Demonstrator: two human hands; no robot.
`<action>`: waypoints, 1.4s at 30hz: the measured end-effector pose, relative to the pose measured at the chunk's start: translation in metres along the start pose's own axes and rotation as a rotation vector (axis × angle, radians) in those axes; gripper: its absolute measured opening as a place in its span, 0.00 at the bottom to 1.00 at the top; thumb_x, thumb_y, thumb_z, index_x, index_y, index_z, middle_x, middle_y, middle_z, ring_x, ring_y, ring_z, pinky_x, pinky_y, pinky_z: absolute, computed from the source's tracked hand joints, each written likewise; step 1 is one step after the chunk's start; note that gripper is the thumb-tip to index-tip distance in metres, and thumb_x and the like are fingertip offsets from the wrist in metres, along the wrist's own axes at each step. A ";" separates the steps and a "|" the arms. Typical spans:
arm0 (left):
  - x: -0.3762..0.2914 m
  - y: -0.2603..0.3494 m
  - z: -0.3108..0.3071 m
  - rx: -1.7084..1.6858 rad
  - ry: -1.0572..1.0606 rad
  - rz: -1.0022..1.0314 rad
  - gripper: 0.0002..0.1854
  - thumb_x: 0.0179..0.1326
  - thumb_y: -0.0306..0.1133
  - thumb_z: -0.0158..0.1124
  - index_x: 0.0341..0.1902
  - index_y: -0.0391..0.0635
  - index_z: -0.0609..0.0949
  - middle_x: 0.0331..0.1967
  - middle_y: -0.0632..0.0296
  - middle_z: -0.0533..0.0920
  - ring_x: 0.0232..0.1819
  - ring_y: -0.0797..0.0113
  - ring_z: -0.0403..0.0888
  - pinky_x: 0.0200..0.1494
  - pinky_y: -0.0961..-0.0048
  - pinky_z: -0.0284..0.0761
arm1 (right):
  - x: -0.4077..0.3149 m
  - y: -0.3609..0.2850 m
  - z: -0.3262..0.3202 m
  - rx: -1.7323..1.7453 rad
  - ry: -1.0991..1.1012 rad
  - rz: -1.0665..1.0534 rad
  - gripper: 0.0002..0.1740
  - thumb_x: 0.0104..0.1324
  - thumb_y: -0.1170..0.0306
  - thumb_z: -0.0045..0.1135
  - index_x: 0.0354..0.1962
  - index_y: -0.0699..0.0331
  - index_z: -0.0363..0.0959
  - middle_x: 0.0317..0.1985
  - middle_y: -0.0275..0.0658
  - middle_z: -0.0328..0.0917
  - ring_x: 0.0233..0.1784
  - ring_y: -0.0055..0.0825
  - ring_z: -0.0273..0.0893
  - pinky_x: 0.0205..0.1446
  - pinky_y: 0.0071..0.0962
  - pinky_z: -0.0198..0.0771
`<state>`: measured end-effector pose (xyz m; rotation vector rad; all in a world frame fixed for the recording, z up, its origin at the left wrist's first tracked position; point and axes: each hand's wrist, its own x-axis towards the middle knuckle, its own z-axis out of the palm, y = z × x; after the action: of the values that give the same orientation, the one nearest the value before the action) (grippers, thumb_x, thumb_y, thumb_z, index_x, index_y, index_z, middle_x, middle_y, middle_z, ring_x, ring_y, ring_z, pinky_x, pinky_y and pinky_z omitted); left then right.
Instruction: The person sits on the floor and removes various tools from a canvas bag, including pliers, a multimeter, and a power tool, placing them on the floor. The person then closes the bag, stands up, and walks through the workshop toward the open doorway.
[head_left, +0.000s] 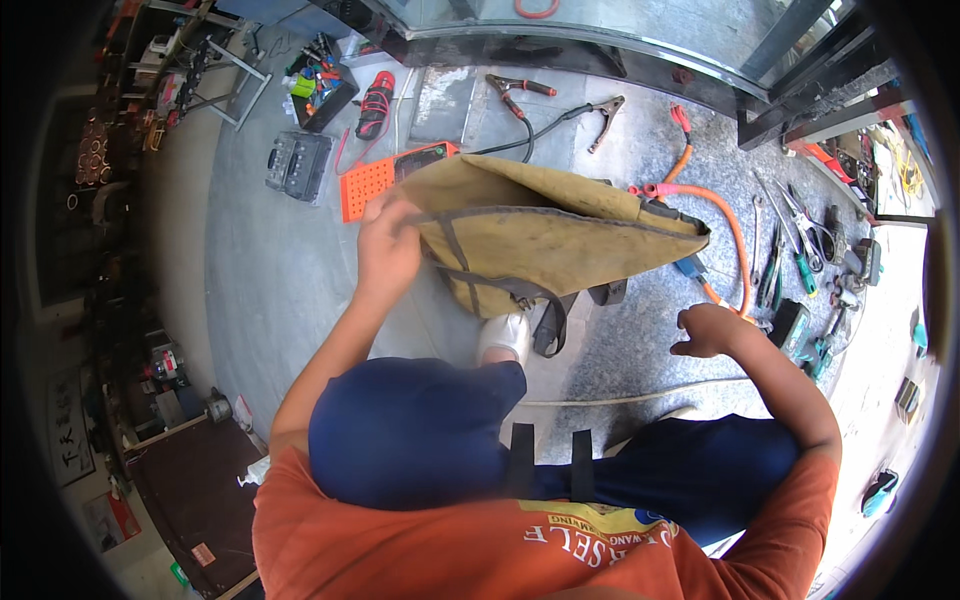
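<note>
My left hand (388, 244) grips the left upper corner of a tan canvas tool bag (547, 251) with dark trim. The bag tilts above the floor, its mouth partly spread and its inside mostly hidden. A dark webbing strap (553, 330) hangs from its lower side, near a white shoe (506, 332). Off to the right, my right hand (706, 330) is empty, with thumb and fingers apart and partly curled. It hovers near an orange corrugated cable (733, 232) with pink ends, and a blue connector (690, 265) lies just beyond it.
An orange perforated case (367, 186), a clear-lidded box (298, 166) and a bin of small items (322, 82) lie left. Clamps on cables (607, 124) lie beyond the bag. Pliers (770, 274), a wrench (757, 225), a screwdriver (806, 277) and cordless tools lie right.
</note>
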<state>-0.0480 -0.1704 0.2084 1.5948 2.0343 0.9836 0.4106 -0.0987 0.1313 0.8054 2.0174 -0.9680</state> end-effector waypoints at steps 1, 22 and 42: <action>-0.004 -0.001 -0.002 -0.039 0.003 -0.035 0.14 0.53 0.16 0.50 0.41 0.38 0.80 0.55 0.46 0.75 0.56 0.54 0.73 0.59 0.67 0.68 | 0.001 -0.001 0.001 0.003 0.005 -0.009 0.29 0.58 0.48 0.62 0.38 0.70 0.79 0.38 0.53 0.81 0.45 0.49 0.80 0.50 0.44 0.74; -0.008 0.055 -0.040 -0.755 -0.044 -0.242 0.06 0.56 0.26 0.43 0.28 0.42 0.70 0.25 0.64 0.72 0.29 0.76 0.67 0.34 0.79 0.63 | 0.017 -0.015 0.005 0.036 -0.149 -0.152 0.34 0.62 0.44 0.58 0.33 0.74 0.81 0.33 0.54 0.82 0.38 0.51 0.81 0.47 0.45 0.73; -0.001 0.099 -0.050 -0.751 -0.476 -0.401 0.09 0.55 0.25 0.46 0.20 0.46 0.63 0.15 0.69 0.62 0.20 0.80 0.53 0.23 0.78 0.46 | 0.027 0.141 0.061 0.387 0.807 0.709 0.26 0.54 0.71 0.63 0.50 0.70 0.66 0.52 0.57 0.70 0.57 0.53 0.73 0.57 0.44 0.74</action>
<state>-0.0132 -0.1745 0.3134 0.8656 1.3402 0.9351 0.5273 -0.0708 0.0310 2.2141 1.8822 -0.6476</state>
